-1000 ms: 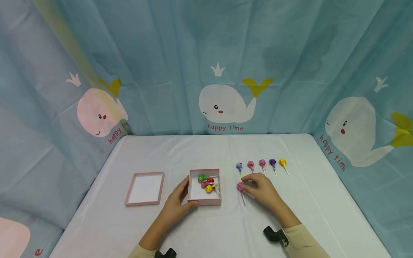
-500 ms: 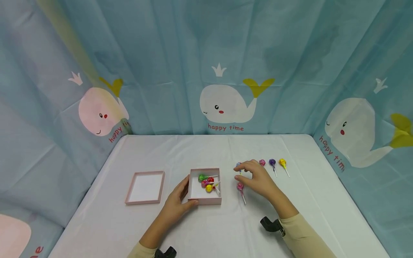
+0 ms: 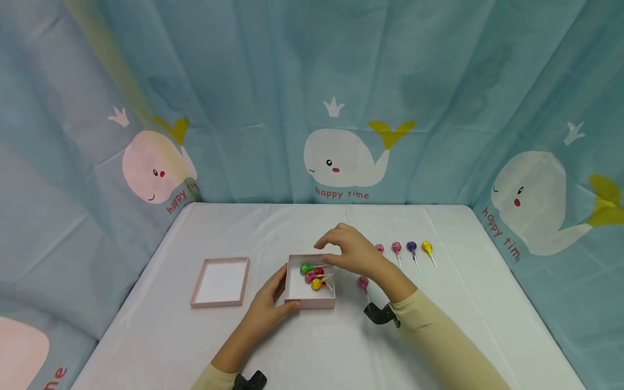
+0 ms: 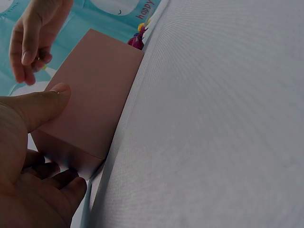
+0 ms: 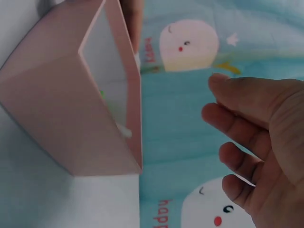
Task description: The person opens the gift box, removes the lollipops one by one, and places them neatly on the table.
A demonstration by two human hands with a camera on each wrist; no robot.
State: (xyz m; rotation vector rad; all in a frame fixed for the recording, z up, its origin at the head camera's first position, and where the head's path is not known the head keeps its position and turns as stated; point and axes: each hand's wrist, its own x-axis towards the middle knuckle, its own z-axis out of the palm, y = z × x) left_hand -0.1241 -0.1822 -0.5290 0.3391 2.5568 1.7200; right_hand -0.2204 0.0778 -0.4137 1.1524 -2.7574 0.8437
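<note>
My left hand (image 3: pixel 265 303) grips the left near corner of a pink box (image 3: pixel 309 304), thumb on the front face and fingers along the left side. Inside the box lie several wrapped lollipops: a green one (image 3: pixel 305 268), a red one (image 3: pixel 319 271), a pink one (image 3: pixel 310 277) and a yellow one (image 3: pixel 316 284). Over the box's right rear edge hovers my right hand (image 3: pixel 353 252). In the right wrist view its thumb and fingers (image 5: pixel 232 121) are apart with nothing between them, beside the open box (image 5: pixel 71 95).
A shallow pink lid (image 3: pixel 219 281) lies left of the box. To the right, lollipops stand out in a row: pink (image 3: pixel 396 247), purple (image 3: pixel 411 246), yellow (image 3: pixel 427 247). Another pink lollipop (image 3: pixel 363 282) lies nearer, partly behind my right arm. Whale-print curtain (image 3: pixel 263 162) surrounds the white table.
My right hand has left the near pink lollipop, which stays on the table, and has moved left over the row to the box. My left hand keeps its grip on the box.
</note>
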